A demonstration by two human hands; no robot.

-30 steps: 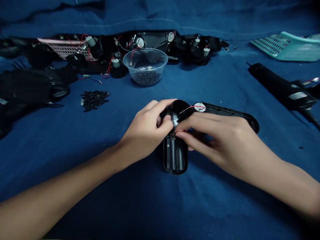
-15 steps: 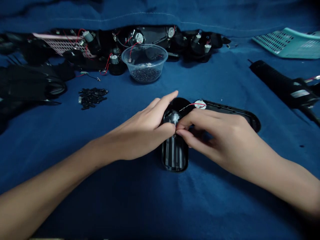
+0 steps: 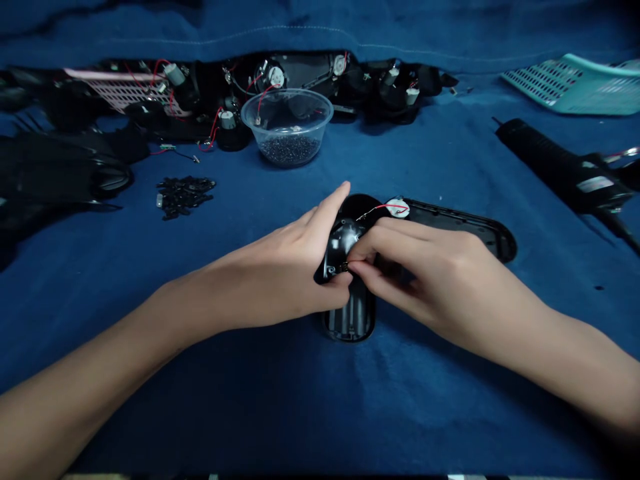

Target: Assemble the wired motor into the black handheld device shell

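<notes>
A black plastic housing [image 3: 350, 319] lies on the blue cloth, open side up, with a rounded head and a ribbed handle. My left hand [image 3: 295, 267] holds the housing from the left, thumb bent across the handle's top and index finger stretched along the head. With thumb and index finger pinched, my right hand [image 3: 430, 267] grips a small metal part [image 3: 345, 267] at the joint of head and handle; its exact kind is too small to make out. Behind that hand, a second black shell [image 3: 460, 227] carries a white round motor [image 3: 399, 207] with a red wire.
A clear plastic bowl [image 3: 287, 127] of small dark screws stands behind the hands. Left of it lies a pile of small black parts [image 3: 185, 197]. Wired motor assemblies [image 3: 227, 120] and a pink basket [image 3: 120, 93] line the back. At right are a black handheld tool [image 3: 555, 160] and a teal basket [image 3: 595, 90].
My left thumb has moved down and bent, uncovering more of the housing near the joint. My right hand has shifted slightly left, still pinching.
</notes>
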